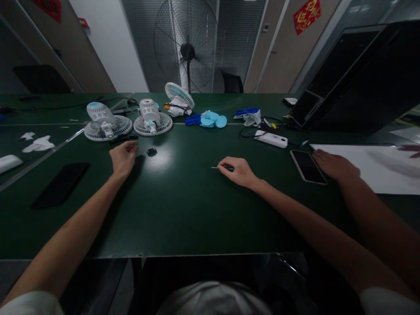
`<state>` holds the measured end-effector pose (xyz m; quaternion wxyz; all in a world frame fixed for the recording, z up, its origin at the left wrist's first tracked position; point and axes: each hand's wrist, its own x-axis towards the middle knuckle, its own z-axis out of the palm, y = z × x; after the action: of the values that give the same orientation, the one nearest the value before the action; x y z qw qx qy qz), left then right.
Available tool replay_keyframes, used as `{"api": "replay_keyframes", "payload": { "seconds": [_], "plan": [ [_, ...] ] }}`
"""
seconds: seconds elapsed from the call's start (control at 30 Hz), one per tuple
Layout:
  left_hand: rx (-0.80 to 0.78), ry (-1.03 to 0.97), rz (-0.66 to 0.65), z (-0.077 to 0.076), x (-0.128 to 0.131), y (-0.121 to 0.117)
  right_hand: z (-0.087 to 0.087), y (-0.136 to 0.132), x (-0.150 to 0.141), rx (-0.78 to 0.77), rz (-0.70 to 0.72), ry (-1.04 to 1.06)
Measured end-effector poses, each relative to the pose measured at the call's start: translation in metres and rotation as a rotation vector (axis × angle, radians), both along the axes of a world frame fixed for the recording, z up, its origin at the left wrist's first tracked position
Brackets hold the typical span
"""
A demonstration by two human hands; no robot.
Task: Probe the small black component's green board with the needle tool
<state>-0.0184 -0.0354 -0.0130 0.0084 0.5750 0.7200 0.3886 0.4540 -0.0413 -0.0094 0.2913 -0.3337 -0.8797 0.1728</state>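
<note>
Across the middle of the frame stretches a green table (183,218), with a bulky black case (361,78) at upper right and a tall pedestal fan (187,51) behind the far edge, top centre. At right lies a white sheet (377,177), a co-worker's hand (331,162) resting at its left side. Three small white fans (149,109) stand in a row from upper left to upper centre, and a dark flat slab (61,186) lies at left. Left of centre, the left hand (123,158) hovers near the leftmost two fans, fingers curled; whether they pinch anything I cannot tell. Just right of centre, the right hand (238,171) is closed round a thin screwdriver (229,168), its shaft pointing left. Beside the co-worker's hand lies a phone (308,166); light-blue blades (213,119) sit at upper centre. Smallest, a black part (151,152) lies just right of the left hand.
</note>
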Motion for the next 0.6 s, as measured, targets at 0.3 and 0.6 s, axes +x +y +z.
{"api": "replay_keyframes", "payload": {
  "seconds": [0.3, 0.6],
  "plan": [
    [0.015, -0.05, -0.007, 0.002, 0.005, -0.003, 0.002, 0.0, -0.001, 0.012, -0.001, -0.012],
    [0.058, -0.021, -0.033, 0.003, 0.018, -0.005, 0.001, 0.0, -0.002, 0.012, -0.001, -0.017]
  ]
}}
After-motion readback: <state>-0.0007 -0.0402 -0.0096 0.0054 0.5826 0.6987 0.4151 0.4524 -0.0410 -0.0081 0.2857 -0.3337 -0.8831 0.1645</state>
